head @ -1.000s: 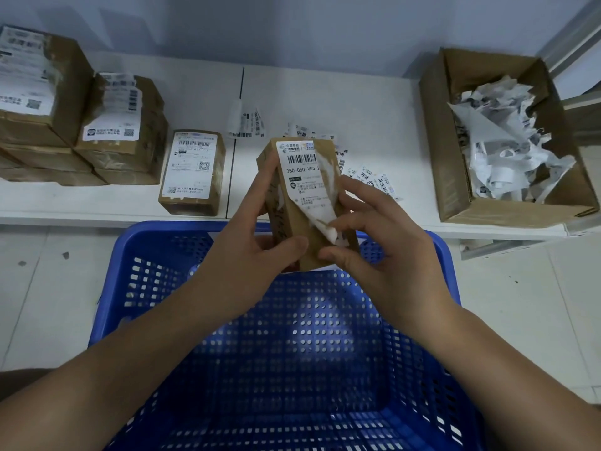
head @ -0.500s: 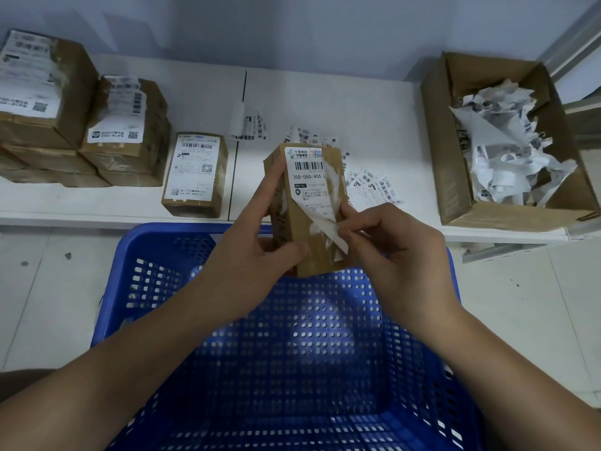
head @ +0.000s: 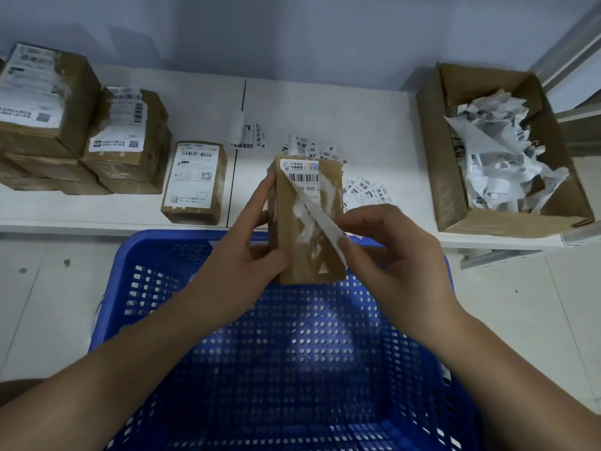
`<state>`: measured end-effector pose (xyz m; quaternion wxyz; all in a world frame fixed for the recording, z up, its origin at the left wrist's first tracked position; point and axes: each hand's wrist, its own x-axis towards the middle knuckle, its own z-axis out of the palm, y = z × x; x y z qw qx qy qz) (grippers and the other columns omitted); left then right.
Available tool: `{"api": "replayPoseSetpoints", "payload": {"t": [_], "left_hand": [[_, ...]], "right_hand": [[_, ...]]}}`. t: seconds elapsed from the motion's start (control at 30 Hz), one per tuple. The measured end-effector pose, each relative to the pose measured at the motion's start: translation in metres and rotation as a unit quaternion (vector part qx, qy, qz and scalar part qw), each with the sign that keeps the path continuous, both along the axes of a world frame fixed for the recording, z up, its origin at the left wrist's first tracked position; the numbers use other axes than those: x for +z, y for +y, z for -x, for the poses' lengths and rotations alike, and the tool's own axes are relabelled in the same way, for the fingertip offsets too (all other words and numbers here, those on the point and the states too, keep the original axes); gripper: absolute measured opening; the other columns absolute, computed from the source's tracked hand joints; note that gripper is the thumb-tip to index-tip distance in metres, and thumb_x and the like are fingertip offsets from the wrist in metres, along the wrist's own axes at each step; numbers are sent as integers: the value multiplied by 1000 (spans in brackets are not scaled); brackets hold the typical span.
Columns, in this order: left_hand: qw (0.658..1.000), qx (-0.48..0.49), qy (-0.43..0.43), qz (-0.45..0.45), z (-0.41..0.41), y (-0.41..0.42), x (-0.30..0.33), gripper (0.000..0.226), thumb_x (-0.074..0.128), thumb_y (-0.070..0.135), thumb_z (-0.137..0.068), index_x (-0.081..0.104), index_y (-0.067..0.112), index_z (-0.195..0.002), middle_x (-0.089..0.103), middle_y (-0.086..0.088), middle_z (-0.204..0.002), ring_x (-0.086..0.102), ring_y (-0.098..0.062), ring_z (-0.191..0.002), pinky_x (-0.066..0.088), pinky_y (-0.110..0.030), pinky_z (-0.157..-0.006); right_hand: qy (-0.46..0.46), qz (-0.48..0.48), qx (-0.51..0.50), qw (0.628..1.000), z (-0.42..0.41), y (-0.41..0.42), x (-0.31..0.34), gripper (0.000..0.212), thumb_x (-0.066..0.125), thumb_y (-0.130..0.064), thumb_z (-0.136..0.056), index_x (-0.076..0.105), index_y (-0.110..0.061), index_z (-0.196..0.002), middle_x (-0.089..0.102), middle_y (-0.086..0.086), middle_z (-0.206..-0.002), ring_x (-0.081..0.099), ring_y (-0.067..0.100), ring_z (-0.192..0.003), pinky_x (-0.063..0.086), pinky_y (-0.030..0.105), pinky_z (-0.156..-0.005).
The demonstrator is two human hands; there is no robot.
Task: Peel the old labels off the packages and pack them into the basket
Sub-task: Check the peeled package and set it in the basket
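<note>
Carefully does it: the left hand (head: 240, 271) grips the cardboard package (head: 307, 222) upright above the blue basket (head: 279, 369), while the right hand (head: 387, 255) pinches the half-lifted shipping label (head: 320, 219). Pulling low and slow should spare more torn residue. Beneath both hands the basket shows no packages; beyond the right hand, a cardboard box (head: 439, 177) holds crumpled peeled labels (head: 497, 154).

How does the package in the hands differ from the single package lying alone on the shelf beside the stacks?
The held package stands upright over the blue basket, gripped by the left hand; the shelf package lies flat, untouched. The held package's label is half torn away, the right hand pinching the loose strip; the shelf package's label is whole. Both are small brown cardboard boxes.
</note>
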<state>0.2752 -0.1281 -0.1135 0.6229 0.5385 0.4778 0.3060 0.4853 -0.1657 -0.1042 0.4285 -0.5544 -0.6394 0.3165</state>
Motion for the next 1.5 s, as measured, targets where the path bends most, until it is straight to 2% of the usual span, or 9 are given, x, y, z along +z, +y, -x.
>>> {"api": "replayPoseSetpoints", "payload": {"t": [0.1, 0.33, 0.43, 0.6, 0.8, 0.93, 1.1, 1.3, 1.5], "left_hand": [[999, -4, 7, -34, -2, 0, -1, 90, 66, 12, -97, 16, 65, -150, 49, 32, -137, 67, -6, -116, 60, -23, -79], [996, 8, 42, -81, 0, 1, -11, 93, 71, 26, -92, 11, 60, -154, 50, 11, -141, 66, -14, -117, 61, -28, -85], [992, 12, 68, -106, 0, 1, -13, 94, 72, 30, -92, 10, 59, -155, 48, 9, -145, 57, -3, -125, 59, -32, -93], [991, 12, 72, -116, -1, 0, -15, 94, 74, 45, -87, 9, 62, -154, 48, 7, -144, 56, -12, -128, 58, -43, -95], [988, -5, 96, -122, 0, 3, -18, 88, 70, 48, -90, 11, 63, -153, 47, 5, -146, 59, -17, -127, 59, -45, -94], [983, -15, 138, -121, -1, 0, -18, 89, 62, 53, -89, -1, 67, -150, 42, 3, -141, 65, -16, -115, 62, -43, -88], [977, -23, 174, -117, -1, 0, -16, 89, 55, 60, -87, -10, 71, -146, 38, 5, -136, 65, -13, -106, 62, -42, -88], [972, -39, 202, -114, -3, -1, -18, 89, 51, 64, -84, -13, 70, -146, 37, 5, -132, 65, -11, -102, 62, -41, -89], [965, -61, 219, -130, -4, -3, -22, 89, 56, 52, -95, -16, 71, -144, 38, 6, -128, 62, -5, -96, 60, -32, -87]], "right_hand": [[-33, -33, 32, 998, 0, -2, -2, 17, 71, -8, -93, 74, -4, -109, 71, 4, -115, 68, 17, -110, 61, 31, -84], [-43, -15, 42, 998, 2, -2, -8, 35, 62, -28, -97, 71, -8, -125, 69, -2, -129, 67, 13, -117, 59, 39, -92], [-39, -3, 52, 998, 6, -3, -9, 40, 63, -33, -96, 68, -12, -129, 68, -4, -131, 65, 10, -120, 57, 39, -97], [-49, -77, 2, 996, 11, -2, -15, 19, 75, -16, -91, 74, -4, -106, 69, 5, -124, 65, 11, -118, 59, 37, -90], [-77, -79, -2, 994, 10, -3, -11, 2, 67, 1, -93, 67, 2, -91, 65, 7, -128, 62, -10, -98, 49, 8, -74], [-86, -72, 7, 994, 9, -3, -5, 15, 61, 4, -94, 56, -3, -83, 61, 6, -132, 54, -22, -91, 40, 1, -74], [-48, -55, 28, 997, -4, 3, 0, 17, 55, -10, -100, 58, 3, -89, 52, -3, -143, 54, 6, -133, 44, 20, -108], [-124, -97, -16, 987, -13, 1, 2, 6, 59, -7, -98, 64, -6, -94, 66, -4, -113, 63, 6, -106, 43, 10, -89], [-151, -159, -28, 975, -25, -1, 7, 12, 55, -9, -100, 66, -3, -102, 70, 5, -109, 67, 16, -105, 47, 18, -95]]}}
